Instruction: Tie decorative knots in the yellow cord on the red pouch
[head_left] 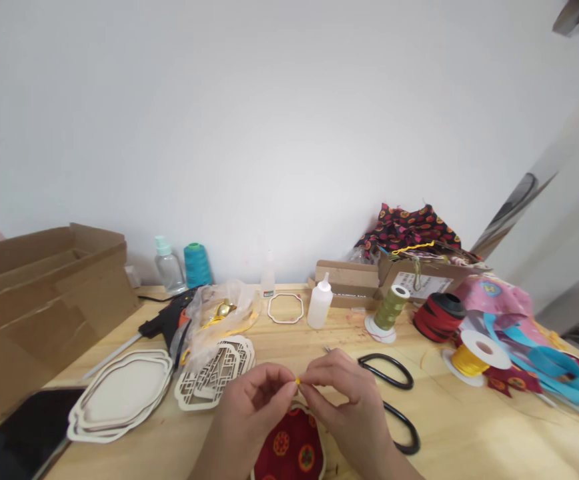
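Observation:
My left hand [254, 410] and my right hand [347, 400] meet at the front middle of the table, both closed in a pinch. Between their fingertips shows a tiny bit of yellow cord [298, 381]; the rest of it is hidden by my fingers. Beneath my hands lies a dark red patterned fabric panel [289, 443] with a pale scalloped border, partly covered by my wrists. Black-handled scissors [402, 427] lie just right of my right hand, their blades mostly hidden behind it. Left of my left hand are cut-out lattice frames [194, 395].
Pale scalloped plates [124, 393], a phone [24, 433], a glue gun [164, 317] and a cardboard box [49, 313] are at left. A white squeeze bottle [320, 307] stands behind my hands. Spools of green [392, 310], red-black [437, 319] and yellow cord [467, 362] stand right.

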Demonstrator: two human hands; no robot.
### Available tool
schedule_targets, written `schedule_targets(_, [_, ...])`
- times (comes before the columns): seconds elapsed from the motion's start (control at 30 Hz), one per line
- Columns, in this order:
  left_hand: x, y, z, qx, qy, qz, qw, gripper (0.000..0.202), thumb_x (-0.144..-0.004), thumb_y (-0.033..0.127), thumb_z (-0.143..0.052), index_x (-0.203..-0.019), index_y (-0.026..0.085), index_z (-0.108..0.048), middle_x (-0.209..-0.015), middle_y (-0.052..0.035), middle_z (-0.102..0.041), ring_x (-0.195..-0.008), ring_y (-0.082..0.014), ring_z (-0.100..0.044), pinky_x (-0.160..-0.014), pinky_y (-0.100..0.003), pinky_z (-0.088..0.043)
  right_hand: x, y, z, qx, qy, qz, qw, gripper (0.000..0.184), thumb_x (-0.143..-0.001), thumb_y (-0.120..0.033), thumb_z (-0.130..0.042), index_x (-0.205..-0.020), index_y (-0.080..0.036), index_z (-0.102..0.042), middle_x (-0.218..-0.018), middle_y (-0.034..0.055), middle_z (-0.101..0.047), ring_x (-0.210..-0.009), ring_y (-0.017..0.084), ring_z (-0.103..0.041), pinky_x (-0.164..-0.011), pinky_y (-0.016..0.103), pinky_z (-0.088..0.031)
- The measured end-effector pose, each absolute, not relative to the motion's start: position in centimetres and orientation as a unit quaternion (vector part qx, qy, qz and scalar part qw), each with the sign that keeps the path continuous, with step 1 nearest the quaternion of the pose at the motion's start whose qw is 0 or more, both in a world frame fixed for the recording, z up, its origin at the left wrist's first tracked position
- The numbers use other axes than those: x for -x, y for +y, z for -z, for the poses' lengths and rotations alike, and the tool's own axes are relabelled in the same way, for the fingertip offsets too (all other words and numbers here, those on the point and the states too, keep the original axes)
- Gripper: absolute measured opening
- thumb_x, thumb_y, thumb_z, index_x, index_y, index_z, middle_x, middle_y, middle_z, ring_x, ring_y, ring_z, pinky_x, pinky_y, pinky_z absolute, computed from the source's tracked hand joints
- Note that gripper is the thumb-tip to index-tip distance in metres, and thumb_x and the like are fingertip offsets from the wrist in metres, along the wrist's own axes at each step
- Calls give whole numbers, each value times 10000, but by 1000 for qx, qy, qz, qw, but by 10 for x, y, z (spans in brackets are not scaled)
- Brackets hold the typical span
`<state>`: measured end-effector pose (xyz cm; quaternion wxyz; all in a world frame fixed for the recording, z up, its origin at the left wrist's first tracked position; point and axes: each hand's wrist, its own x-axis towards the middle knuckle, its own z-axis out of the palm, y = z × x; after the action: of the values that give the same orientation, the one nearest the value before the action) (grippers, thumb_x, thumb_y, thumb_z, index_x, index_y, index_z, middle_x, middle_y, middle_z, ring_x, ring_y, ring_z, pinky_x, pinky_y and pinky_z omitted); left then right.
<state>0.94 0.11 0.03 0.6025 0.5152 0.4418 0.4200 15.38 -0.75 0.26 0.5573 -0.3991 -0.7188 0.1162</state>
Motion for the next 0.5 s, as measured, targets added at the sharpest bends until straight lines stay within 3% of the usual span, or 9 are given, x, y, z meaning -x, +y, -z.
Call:
schedule_targets(0.2, [-8, -1, 1, -552, 473, -445, 523, 121, -684, 305, -585, -677, 186, -599, -628, 25, -601, -603, -116, -538, -571, -179, -421, -154, -9, -1, 404, -742, -119, 521, 164, -712, -83, -548, -806, -197, -620, -673, 13, -640, -598, 135, -546, -570, 255, -440])
schedule_targets(0.5, [-3, 1, 5, -641, 484, -412, 430, 101, -722, 296, -540, -714, 208, -589, -706, 13, -615, -662, -136, -567, -618, -192, -442, -155, -9, -2, 399, -768, -41, 500, 107, -752, -107, -535, -751, -188, -604, -711, 35, -612, -635, 139, -528, -572, 259, -435])
